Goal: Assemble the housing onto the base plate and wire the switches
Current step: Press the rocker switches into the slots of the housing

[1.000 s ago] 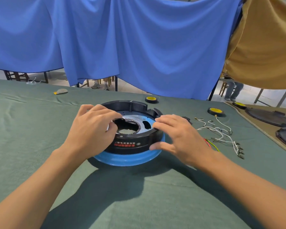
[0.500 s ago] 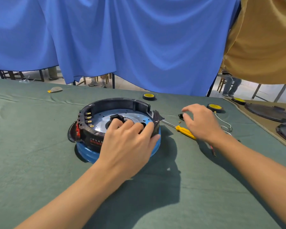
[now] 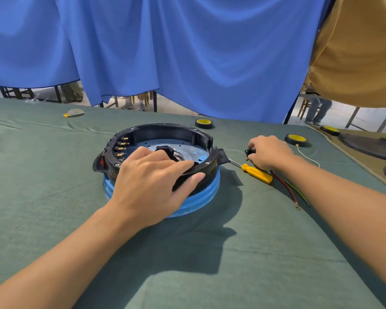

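Note:
The black ring-shaped housing (image 3: 165, 130) sits on the round blue base plate (image 3: 196, 199) in the middle of the green table. Brass switch terminals (image 3: 120, 148) line the housing's inner left wall. My left hand (image 3: 152, 181) grips the housing's near rim, fingers curled over the edge and thumb on the outside. To the right, my right hand (image 3: 270, 152) pinches a small black switch part (image 3: 248, 152) just above the cloth. A yellow-handled screwdriver (image 3: 256, 173) lies between the housing and that hand. Red and green wires (image 3: 292, 190) lie below my right wrist.
Two yellow-and-black tape rolls (image 3: 204, 123) (image 3: 297, 139) stand at the back. A white wire (image 3: 308, 156) trails right of my hand. Dark round covers (image 3: 368, 146) lie on a tan cloth at far right. Blue curtains hang behind the table. A small scrap (image 3: 74, 112) lies far left.
The housing was turned so its switch side faces left. My left hand moved onto the near rim. My right hand left the housing, reached right and took the small black part.

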### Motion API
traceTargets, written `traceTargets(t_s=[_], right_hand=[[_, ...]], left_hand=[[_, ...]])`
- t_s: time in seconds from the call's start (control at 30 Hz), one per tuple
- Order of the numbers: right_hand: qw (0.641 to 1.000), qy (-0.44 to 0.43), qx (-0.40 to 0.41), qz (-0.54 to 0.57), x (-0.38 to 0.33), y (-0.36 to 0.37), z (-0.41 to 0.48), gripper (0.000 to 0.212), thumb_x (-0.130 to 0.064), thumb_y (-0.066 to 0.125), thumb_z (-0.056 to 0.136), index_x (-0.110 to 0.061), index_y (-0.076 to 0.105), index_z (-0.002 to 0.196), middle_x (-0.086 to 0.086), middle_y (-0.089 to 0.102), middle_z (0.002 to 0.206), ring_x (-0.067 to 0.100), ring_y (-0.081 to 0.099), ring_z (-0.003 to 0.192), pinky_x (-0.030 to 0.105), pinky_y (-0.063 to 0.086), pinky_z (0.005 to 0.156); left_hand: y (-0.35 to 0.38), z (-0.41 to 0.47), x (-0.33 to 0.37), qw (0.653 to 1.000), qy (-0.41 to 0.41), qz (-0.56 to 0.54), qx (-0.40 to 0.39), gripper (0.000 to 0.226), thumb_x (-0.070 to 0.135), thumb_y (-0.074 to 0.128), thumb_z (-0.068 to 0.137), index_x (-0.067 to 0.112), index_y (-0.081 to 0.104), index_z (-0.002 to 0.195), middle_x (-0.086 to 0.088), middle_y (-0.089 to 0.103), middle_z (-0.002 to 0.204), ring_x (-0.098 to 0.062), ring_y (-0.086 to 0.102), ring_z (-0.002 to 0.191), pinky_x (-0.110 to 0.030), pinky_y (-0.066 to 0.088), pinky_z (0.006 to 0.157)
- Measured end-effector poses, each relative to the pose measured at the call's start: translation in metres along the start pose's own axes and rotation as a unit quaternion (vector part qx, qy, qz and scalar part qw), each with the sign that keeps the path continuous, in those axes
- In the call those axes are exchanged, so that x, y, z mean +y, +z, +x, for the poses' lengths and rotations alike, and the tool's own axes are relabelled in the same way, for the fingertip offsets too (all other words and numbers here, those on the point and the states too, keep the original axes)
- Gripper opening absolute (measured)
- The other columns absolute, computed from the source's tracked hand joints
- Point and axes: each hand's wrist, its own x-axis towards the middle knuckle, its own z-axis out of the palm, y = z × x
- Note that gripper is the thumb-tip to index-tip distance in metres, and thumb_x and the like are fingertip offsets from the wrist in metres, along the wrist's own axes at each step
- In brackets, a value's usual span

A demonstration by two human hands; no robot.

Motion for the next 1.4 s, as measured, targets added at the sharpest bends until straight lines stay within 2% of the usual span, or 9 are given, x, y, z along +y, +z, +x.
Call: traceTargets(t_s=[0.17,0.37,0.57,0.73,0.9,1.07,1.2,1.3,1.4], right_hand=[[0.999,-0.007,0.032,0.036,-0.004,-0.007,-0.012,0.016,-0.016,0.061,0.091,-0.019,0.069,0.105,0.012,0.067,0.105,0.031,0.061,0.092,0.041,0.056,0.078],[0.948,-0.101,0.264,0.143,-0.020,-0.020,-0.063,0.017,-0.014,0.054,0.094,-0.017,0.067,0.105,0.004,0.069,0.105,0.032,0.055,0.095,0.042,0.050,0.074],[0.917,-0.155,0.325,0.174,-0.027,-0.012,-0.114,0.017,-0.005,0.057,0.090,-0.013,0.064,0.104,0.005,0.063,0.105,0.037,0.060,0.076,0.044,0.050,0.059],[0.889,-0.172,0.315,0.285,-0.020,0.003,-0.129,0.017,0.003,0.057,0.091,-0.007,0.066,0.101,0.005,0.060,0.100,0.028,0.060,0.081,0.041,0.050,0.071],[0.837,-0.121,0.314,0.432,-0.025,0.001,-0.133,0.022,0.006,0.057,0.091,-0.010,0.070,0.098,0.007,0.058,0.099,0.022,0.063,0.077,0.015,0.054,0.062],[0.872,-0.140,0.235,0.405,-0.027,0.002,-0.140,0.030,0.010,0.058,0.084,-0.013,0.075,0.092,0.003,0.060,0.100,0.016,0.063,0.089,0.029,0.054,0.083],[0.932,-0.181,0.103,0.297,-0.028,0.005,-0.147,0.035,0.009,0.054,0.077,-0.014,0.075,0.092,0.005,0.059,0.108,0.020,0.056,0.095,0.009,0.035,0.087],[0.954,-0.154,0.078,0.247,-0.029,0.005,-0.148,0.040,-0.008,0.050,0.077,-0.023,0.070,0.108,-0.002,0.053,0.126,0.021,0.047,0.107,0.032,0.039,0.097],[0.960,-0.087,0.113,0.239,-0.031,0.001,-0.151,0.051,-0.037,0.047,0.071,-0.032,0.058,0.120,-0.010,0.050,0.124,0.020,0.046,0.107,0.039,0.045,0.091]], left_hand=[[0.002,0.003,0.016,0.996,-0.031,0.078,-0.018,0.050,0.047,0.042,0.101,0.017,0.070,0.071,0.004,0.060,0.053,-0.024,0.058,0.059,-0.037,0.041,0.066],[0.001,0.018,0.030,0.992,-0.021,0.112,-0.058,0.044,0.041,0.046,0.097,0.016,0.056,0.063,0.003,0.056,0.050,-0.026,0.058,0.052,-0.034,0.041,0.058],[0.016,0.046,0.059,0.980,-0.079,0.171,-0.059,0.047,0.048,0.059,0.090,0.019,0.039,0.057,0.005,0.035,0.044,-0.023,0.033,0.038,-0.022,0.006,0.049],[0.030,0.032,0.056,0.969,-0.039,0.234,-0.075,0.031,0.034,0.063,0.086,0.020,0.056,0.059,0.004,0.054,0.049,-0.019,0.053,0.042,-0.027,0.023,0.051],[0.024,0.025,0.044,0.978,0.024,0.205,-0.024,0.033,0.028,0.056,0.090,0.019,0.054,0.058,0.002,0.051,0.046,-0.021,0.052,0.041,-0.028,0.031,0.048],[0.022,0.016,0.035,0.981,0.065,0.175,0.049,0.033,0.026,0.053,0.092,0.016,0.057,0.061,0.001,0.047,0.046,-0.022,0.050,0.041,-0.031,0.037,0.045],[0.024,0.013,0.031,0.981,0.069,0.162,0.075,0.031,0.026,0.053,0.091,0.015,0.061,0.063,0.001,0.046,0.047,-0.023,0.051,0.043,-0.034,0.040,0.045],[0.026,0.012,0.031,0.982,0.069,0.154,0.086,0.032,0.026,0.053,0.091,0.015,0.060,0.061,0.001,0.045,0.045,-0.023,0.051,0.042,-0.034,0.040,0.045],[0.027,0.012,0.030,0.982,0.072,0.149,0.092,0.033,0.025,0.054,0.091,0.015,0.059,0.060,0.001,0.044,0.044,-0.023,0.051,0.041,-0.034,0.040,0.045]])
